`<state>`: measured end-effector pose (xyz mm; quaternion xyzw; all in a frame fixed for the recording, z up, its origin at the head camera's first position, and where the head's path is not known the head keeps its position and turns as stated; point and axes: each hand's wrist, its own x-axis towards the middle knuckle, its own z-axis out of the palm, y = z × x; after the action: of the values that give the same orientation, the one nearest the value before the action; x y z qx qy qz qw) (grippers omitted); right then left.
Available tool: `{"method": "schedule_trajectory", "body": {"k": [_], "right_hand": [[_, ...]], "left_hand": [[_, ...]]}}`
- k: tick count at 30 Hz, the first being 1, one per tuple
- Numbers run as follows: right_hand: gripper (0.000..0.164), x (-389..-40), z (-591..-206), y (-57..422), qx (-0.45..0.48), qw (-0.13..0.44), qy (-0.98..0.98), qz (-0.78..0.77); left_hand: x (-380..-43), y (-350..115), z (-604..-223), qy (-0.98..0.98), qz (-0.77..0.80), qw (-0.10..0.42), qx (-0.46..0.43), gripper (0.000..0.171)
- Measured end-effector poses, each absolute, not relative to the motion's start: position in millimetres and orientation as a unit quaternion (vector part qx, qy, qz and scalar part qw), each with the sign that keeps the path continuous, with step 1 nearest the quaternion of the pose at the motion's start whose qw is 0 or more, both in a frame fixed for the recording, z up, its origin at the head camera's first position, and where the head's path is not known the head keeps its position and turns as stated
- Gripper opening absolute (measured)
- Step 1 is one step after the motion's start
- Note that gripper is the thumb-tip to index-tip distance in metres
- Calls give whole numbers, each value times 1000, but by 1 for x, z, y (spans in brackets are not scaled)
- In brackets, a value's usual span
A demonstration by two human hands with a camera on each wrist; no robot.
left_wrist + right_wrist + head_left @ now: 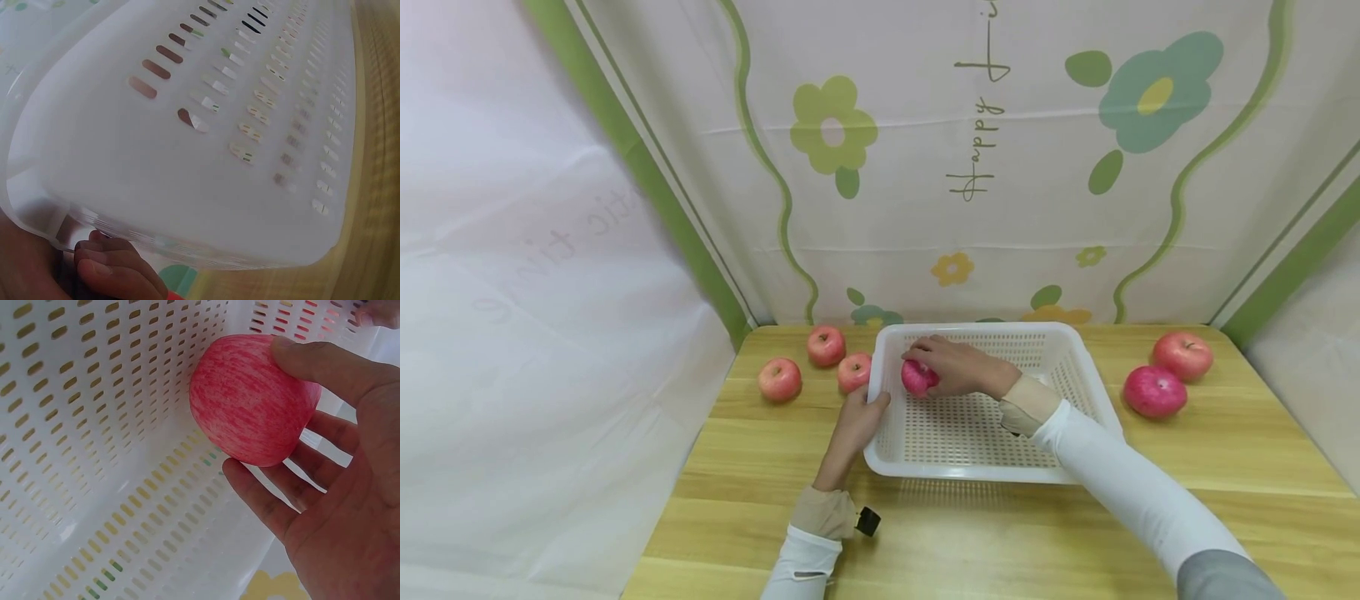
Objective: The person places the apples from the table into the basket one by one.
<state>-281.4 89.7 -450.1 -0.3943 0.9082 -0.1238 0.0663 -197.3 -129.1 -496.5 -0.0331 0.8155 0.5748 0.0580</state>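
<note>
A white perforated plastic basket stands on the wooden table, tilted a little with its front edge off the tabletop. My left hand grips the basket's left rim, thumb on top; in the left wrist view its curled fingers show under the rim. Inside the basket, near its left end, my right hand holds a red apple. The right wrist view shows the thumb and fingers spread around this streaked apple, close to the slotted wall.
Three pinkish apples lie left of the basket: one in front, one behind, one beside the rim. To the right sit a light red apple and a deeper pink one. A flowered curtain hangs behind the table.
</note>
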Motion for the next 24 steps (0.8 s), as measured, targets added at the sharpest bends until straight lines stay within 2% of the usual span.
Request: {"method": "schedule_trajectory", "body": {"k": [24], "right_hand": [[70,-280,-456,90,-390,70,912,-104]], "left_hand": [[-196,-127,-494,825,562,49,-37,44]]}}
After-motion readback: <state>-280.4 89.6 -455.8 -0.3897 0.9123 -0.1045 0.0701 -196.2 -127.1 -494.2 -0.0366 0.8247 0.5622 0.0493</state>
